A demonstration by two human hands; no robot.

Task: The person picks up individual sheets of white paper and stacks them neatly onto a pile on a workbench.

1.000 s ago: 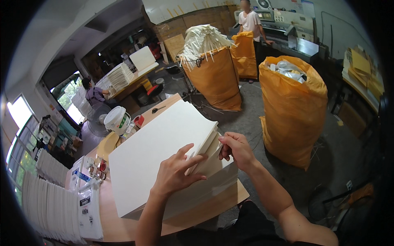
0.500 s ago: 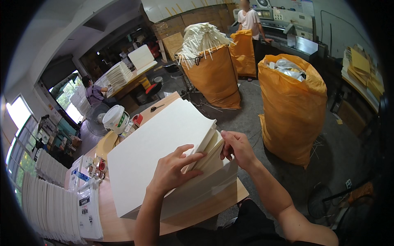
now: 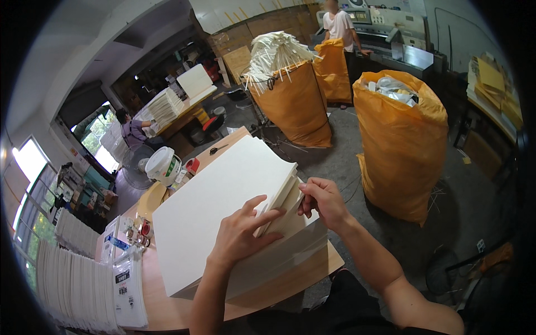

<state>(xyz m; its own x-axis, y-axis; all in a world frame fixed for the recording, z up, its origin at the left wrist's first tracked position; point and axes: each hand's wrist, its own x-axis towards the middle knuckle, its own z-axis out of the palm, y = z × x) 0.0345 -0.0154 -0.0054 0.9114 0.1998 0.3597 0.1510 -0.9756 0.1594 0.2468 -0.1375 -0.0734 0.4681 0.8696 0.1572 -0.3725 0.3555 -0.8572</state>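
A thick stack of large white paper sheets (image 3: 218,195) lies on the wooden table in front of me. Near its right end, the upper layers are fanned up and stand apart from those below. My left hand (image 3: 245,231) rests on this edge, fingers spread, with the index finger along the raised layers and the thumb lower on the sheets. At the stack's right corner, my right hand (image 3: 324,204) is closed in a pinch on the corner of some sheets; how many is hidden.
Beyond the table stand orange sacks (image 3: 399,151), one heaped with paper strips (image 3: 279,53). A white bucket (image 3: 163,166), scissors (image 3: 218,149) and tape rolls (image 3: 146,229) sit on the table. Bundled stacks (image 3: 78,285) line the left. Two people (image 3: 133,131) are farther off.
The whole view has shifted slightly to the right. Both hands keep nearly the same hold at the stack's edge, the right one still pinching the corner.
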